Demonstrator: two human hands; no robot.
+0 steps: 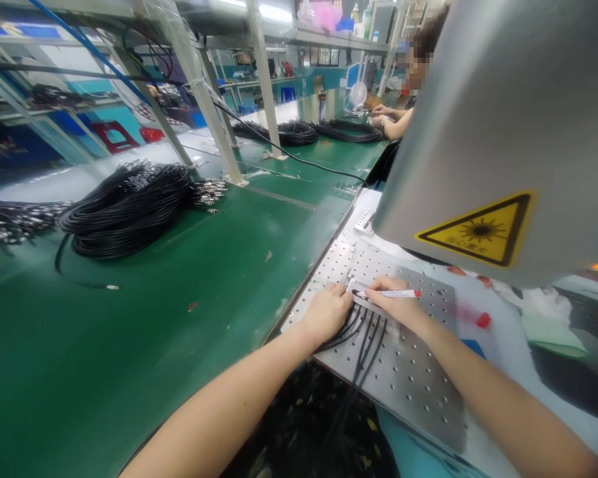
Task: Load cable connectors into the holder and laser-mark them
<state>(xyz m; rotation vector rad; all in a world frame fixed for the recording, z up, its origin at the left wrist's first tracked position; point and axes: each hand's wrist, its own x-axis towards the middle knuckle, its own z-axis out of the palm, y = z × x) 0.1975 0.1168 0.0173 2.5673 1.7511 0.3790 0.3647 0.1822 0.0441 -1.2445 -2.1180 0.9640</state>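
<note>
A perforated metal plate (418,372) lies under both hands, with several black cables (371,342) running over its near edge. My left hand (329,309) is closed at the cables' upper ends, its fingertips at a small bright metal piece; what it grips is too small to name. My right hand (396,305), just to the right, is closed around a white marker with a red end (403,293). The marker points left toward the cable ends, close to my left fingers.
A big grey machine housing (498,119) with a yellow warning triangle overhangs the plate. On the green table (219,305) lies a coiled black cable bundle (129,212). A red cap (483,320) is at the right. Another person's hands (386,116) are farther back.
</note>
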